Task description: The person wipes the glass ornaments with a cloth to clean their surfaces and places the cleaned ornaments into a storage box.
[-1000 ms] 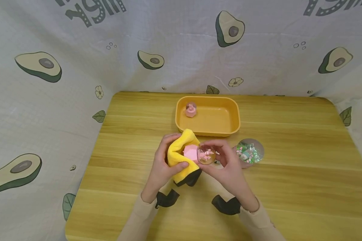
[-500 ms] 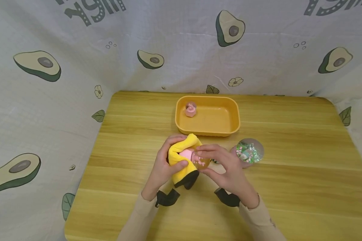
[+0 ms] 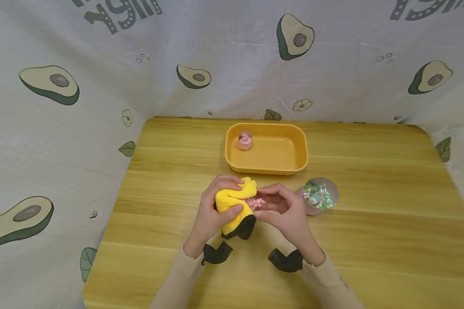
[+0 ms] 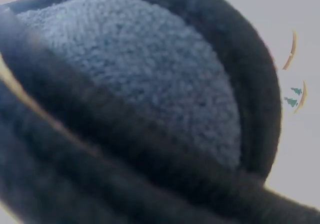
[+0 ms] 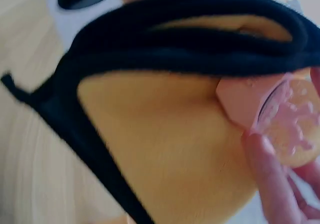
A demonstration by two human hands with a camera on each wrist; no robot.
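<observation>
My left hand (image 3: 214,208) grips a yellow cloth (image 3: 232,199) with a black edge, bunched around a small snow globe (image 3: 255,203). With fingers and thumb, my right hand (image 3: 288,206) holds the globe's clear dome from the right. In the right wrist view the snow globe (image 5: 292,119) lies on its side, its pink angular base against the cloth (image 5: 165,134), a pink figure inside the dome. My right hand (image 5: 272,176) has a fingertip near where base and dome meet. Blurred cloth (image 4: 150,68) with a dark edge fills most of the left wrist view.
Behind the hands stands an orange-yellow tray (image 3: 305,150) with a small pink snow globe (image 3: 245,140) in its left part. A larger snow globe (image 3: 320,195) with green and pink contents stands right of my right hand. All are on a wooden table (image 3: 371,236).
The cloth has closed over the snow globe's pink base, which showed earlier in the head view. My right hand has shifted around the dome, and the left fingers have come further over the cloth.
</observation>
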